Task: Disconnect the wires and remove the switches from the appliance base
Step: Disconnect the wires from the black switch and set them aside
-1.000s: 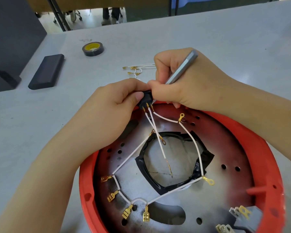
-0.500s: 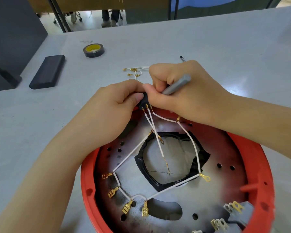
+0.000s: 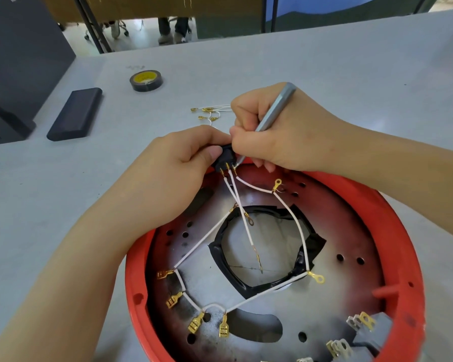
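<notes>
The red round appliance base point(image 3: 392, 226) lies open side up on the table, with white wires point(image 3: 296, 223) and brass terminals strung across its metal floor. My left hand point(image 3: 173, 178) pinches a small black switch point(image 3: 226, 156) at the base's far rim; three wires run from its terminals. My right hand point(image 3: 280, 131) grips a grey-handled tool point(image 3: 275, 108) whose tip touches the switch's right terminal. Grey switches point(image 3: 369, 327) sit at the near right rim.
A loose bundle of removed white wires point(image 3: 209, 112) lies on the table behind my hands. A roll of black tape point(image 3: 146, 80) and a dark flat block point(image 3: 75, 113) sit at the far left. A black box point(image 3: 16, 61) stands at the left edge.
My right hand has tilted the grey tool more upright and set its tip at the switch terminal. My left hand has kept its hold on the switch.
</notes>
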The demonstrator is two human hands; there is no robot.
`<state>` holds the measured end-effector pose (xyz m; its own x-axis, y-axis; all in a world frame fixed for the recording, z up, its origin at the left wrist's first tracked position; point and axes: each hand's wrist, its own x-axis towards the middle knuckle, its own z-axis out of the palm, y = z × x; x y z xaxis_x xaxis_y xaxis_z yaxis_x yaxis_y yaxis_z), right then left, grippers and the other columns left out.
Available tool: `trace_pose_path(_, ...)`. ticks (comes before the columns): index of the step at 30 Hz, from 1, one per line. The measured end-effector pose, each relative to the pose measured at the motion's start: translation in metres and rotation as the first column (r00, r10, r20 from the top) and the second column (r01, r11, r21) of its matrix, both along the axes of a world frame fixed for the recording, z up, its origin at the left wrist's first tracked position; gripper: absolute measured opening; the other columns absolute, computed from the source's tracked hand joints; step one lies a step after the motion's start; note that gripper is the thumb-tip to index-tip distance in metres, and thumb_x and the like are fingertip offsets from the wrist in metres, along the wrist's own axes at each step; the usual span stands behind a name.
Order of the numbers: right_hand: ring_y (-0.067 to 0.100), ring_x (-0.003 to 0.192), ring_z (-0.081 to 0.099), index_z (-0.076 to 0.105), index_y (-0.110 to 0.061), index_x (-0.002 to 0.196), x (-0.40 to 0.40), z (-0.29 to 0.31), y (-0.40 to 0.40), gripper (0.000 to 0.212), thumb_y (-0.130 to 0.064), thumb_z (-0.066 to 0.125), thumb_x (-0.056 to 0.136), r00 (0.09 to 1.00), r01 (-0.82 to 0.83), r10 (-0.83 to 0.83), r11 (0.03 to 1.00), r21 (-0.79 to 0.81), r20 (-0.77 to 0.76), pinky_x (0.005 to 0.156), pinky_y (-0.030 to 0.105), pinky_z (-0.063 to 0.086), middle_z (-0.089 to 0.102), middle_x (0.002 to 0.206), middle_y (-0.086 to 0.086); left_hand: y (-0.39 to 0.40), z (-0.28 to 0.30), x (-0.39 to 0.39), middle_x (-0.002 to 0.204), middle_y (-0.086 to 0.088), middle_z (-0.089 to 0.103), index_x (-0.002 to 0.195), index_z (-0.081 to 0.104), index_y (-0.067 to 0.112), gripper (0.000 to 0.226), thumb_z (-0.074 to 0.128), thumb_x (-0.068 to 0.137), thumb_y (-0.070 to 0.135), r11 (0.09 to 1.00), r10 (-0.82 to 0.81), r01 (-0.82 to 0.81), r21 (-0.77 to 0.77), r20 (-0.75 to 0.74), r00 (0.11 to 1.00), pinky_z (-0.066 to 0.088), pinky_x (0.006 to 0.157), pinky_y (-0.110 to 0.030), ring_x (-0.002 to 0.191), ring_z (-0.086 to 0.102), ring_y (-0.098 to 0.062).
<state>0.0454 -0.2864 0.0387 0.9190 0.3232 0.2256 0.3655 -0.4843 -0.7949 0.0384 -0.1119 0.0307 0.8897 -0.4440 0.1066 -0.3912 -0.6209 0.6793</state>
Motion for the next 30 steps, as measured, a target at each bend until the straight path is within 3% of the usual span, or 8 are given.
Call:
trace_pose_path(3,0.005,0.033,0.047,0.033,-0.019,0.055,-0.001,-0.001,0.0,0.041,-0.008,0.06,0.084,1.0,0.001,-0.001,1.0,0.0,0.005,0.037,0.016,0.035,0.043,0.043,-0.004,0.001,0.0,0.0,0.09,0.028,0.066,0.1,0.064,0.044,0.028,0.046,0.099,0.022,1.0,0.007,-0.007,-0.002,-0.003,1.0,0.035,0.07,0.001,0.088,0.056,0.011)
trace_pose_path(9,0.004,0.034,0.049,0.034,-0.016,0.058,-0.004,0.0,0.001,0.039,-0.009,0.06,0.086,0.996,0.044,-0.047,0.999,0.03,0.079,0.037,0.014,0.035,0.047,0.051,0.007,0.0,0.001,-0.001,0.091,0.033,0.064,0.093,0.061,0.049,0.032,0.045,0.099,0.022,1.0,-0.004,0.004,0.006,0.001,1.0,0.034,0.071,0.003,0.09,0.054,0.014)
trace_pose_path(13,0.013,0.041,0.049,0.033,-0.018,0.06,-0.006,-0.002,0.001,0.039,-0.011,0.06,0.088,0.987,0.046,-0.039,0.998,-0.037,0.155,0.039,0.013,0.034,0.045,0.055,0.014,0.0,0.0,-0.001,0.093,0.025,0.067,0.098,0.064,0.046,0.029,0.045,0.099,0.023,1.0,0.008,-0.008,0.007,0.001,1.0,0.039,0.079,-0.006,0.091,0.057,0.007)
trace_pose_path(15,0.019,0.049,0.043,0.03,-0.021,0.061,-0.009,-0.003,0.001,0.04,-0.013,0.059,0.088,0.972,0.046,-0.02,0.993,-0.109,0.235,0.044,0.013,0.03,0.037,0.052,0.008,0.001,0.0,-0.001,0.094,0.02,0.068,0.099,0.065,0.043,0.028,0.046,0.099,0.023,1.0,0.017,-0.017,-0.001,-0.001,1.0,0.041,0.083,-0.014,0.091,0.058,0.002)
trace_pose_path(19,0.011,0.054,0.035,0.024,-0.026,0.062,-0.016,-0.005,0.004,0.04,-0.015,0.053,0.087,0.93,0.053,0.036,0.972,-0.23,0.366,0.049,0.019,0.027,0.029,0.052,-0.007,0.001,0.001,-0.002,0.098,0.016,0.069,0.105,0.065,0.039,0.027,0.045,0.099,0.023,1.0,0.027,-0.027,0.011,-0.003,1.0,0.045,0.091,-0.026,0.097,0.059,-0.004)
trace_pose_path(22,0.012,0.057,0.037,0.024,-0.026,0.063,-0.017,-0.006,0.006,0.038,-0.014,0.052,0.086,0.91,0.065,0.05,0.963,-0.262,0.411,0.05,0.022,0.028,0.03,0.052,-0.006,0.001,0.001,0.0,0.1,0.015,0.069,0.107,0.066,0.037,0.027,0.045,0.099,0.022,1.0,0.021,-0.021,0.012,-0.008,1.0,0.044,0.089,-0.022,0.098,0.059,-0.004)
trace_pose_path(26,0.007,0.051,0.034,0.025,-0.025,0.06,-0.011,-0.005,0.005,0.044,-0.007,0.057,0.085,0.959,0.031,0.016,0.986,-0.162,0.284,0.047,0.012,0.027,0.028,0.052,-0.008,0.0,0.0,0.001,0.091,0.017,0.068,0.092,0.064,0.042,0.028,0.047,0.098,0.021,1.0,0.019,-0.019,0.012,-0.011,1.0,0.039,0.076,-0.009,0.088,0.057,0.001)
trace_pose_path(30,0.008,0.043,0.038,0.03,-0.018,0.058,-0.003,-0.001,0.004,0.042,-0.005,0.058,0.086,0.992,0.024,-0.012,0.995,-0.092,0.127,0.041,0.012,0.029,0.04,0.056,0.01,-0.001,0.001,0.0,0.091,0.023,0.067,0.094,0.063,0.044,0.029,0.047,0.098,0.02,1.0,0.016,-0.016,0.01,-0.024,1.0,0.037,0.074,-0.004,0.088,0.057,0.004)
